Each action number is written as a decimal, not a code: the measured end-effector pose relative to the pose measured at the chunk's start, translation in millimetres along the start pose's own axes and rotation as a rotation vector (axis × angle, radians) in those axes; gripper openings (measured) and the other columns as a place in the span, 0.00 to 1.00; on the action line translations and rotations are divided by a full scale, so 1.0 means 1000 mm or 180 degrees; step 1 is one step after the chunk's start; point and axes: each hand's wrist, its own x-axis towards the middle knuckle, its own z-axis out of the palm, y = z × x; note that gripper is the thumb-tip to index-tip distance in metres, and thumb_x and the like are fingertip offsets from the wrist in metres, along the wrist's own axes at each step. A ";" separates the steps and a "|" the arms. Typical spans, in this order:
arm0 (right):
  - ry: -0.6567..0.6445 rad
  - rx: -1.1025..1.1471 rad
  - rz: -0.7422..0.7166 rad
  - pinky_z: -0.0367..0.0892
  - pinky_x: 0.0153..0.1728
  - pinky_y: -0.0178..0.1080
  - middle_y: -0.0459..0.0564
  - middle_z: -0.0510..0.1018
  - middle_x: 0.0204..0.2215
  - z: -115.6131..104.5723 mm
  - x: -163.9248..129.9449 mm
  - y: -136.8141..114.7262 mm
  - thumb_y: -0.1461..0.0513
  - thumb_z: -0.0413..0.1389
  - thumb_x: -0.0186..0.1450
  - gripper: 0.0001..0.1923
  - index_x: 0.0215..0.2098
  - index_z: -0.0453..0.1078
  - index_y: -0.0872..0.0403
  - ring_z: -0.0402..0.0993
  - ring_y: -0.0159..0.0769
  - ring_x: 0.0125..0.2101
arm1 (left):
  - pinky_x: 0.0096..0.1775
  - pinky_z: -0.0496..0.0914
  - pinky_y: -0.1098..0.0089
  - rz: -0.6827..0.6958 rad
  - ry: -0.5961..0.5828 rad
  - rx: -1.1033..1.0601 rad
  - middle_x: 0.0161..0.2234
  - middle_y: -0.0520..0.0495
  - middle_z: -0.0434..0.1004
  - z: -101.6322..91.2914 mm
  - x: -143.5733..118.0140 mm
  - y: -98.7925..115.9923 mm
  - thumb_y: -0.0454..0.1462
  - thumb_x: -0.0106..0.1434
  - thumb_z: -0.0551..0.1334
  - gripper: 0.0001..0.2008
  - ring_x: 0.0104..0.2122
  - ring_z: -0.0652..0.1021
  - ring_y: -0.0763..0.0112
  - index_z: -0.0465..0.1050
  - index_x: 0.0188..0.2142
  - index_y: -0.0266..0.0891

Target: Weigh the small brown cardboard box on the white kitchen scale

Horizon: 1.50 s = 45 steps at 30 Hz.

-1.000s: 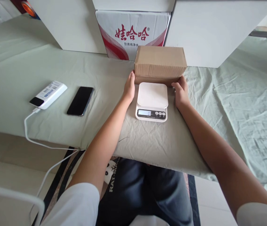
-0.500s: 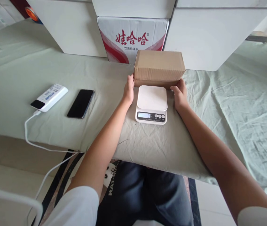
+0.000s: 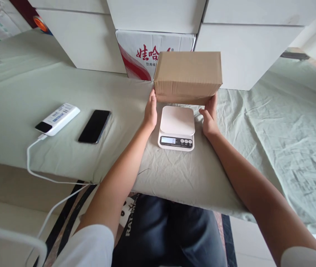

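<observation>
A brown cardboard box is held between my two hands, just behind a white kitchen scale. My left hand presses on the box's left side with the fingers together. On the right, my right hand supports the lower right corner, its thumb pointing inward and its other fingers partly hidden by the box. The box appears slightly raised and tipped toward me. Nothing lies on the scale's platform, and its display reads 0.
To the left lie a black smartphone and a white power bank with a white cable hanging over the table edge. White boxes and a printed water carton stand behind. Green cloth covers the table.
Both hands have lifted the cardboard box a little and brought it nearer, so it covers more of the printed carton. The view has tilted up slightly. The scale still reads 0.
</observation>
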 end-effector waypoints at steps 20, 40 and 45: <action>0.0255 -0.0099 -0.0020 0.73 0.66 0.64 0.53 0.69 0.63 -0.002 -0.090 -0.051 0.38 0.69 0.62 0.46 0.71 0.55 0.35 0.70 0.53 0.66 | 0.29 0.63 0.69 0.0370 0.1220 -0.0718 0.22 0.54 0.53 -0.009 -0.008 0.059 0.50 0.72 0.69 0.32 0.25 0.68 0.73 0.52 0.22 0.42; 0.0522 -0.0228 -0.0048 0.79 0.58 0.57 0.52 0.68 0.57 -0.006 -0.084 -0.032 0.39 0.72 0.55 0.44 0.60 0.57 0.40 0.71 0.50 0.62 | 0.29 0.65 0.69 0.0403 0.1113 -0.0592 0.23 0.54 0.52 -0.010 -0.008 0.044 0.55 0.70 0.70 0.33 0.26 0.68 0.72 0.54 0.22 0.42; 0.0416 -0.0271 -0.0176 0.76 0.60 0.59 0.52 0.66 0.59 -0.009 -0.084 -0.024 0.38 0.70 0.57 0.44 0.62 0.55 0.39 0.70 0.51 0.62 | 0.30 0.62 0.66 0.0509 0.1022 -0.0409 0.23 0.54 0.52 -0.012 -0.001 0.031 0.61 0.67 0.69 0.35 0.25 0.63 0.72 0.54 0.22 0.43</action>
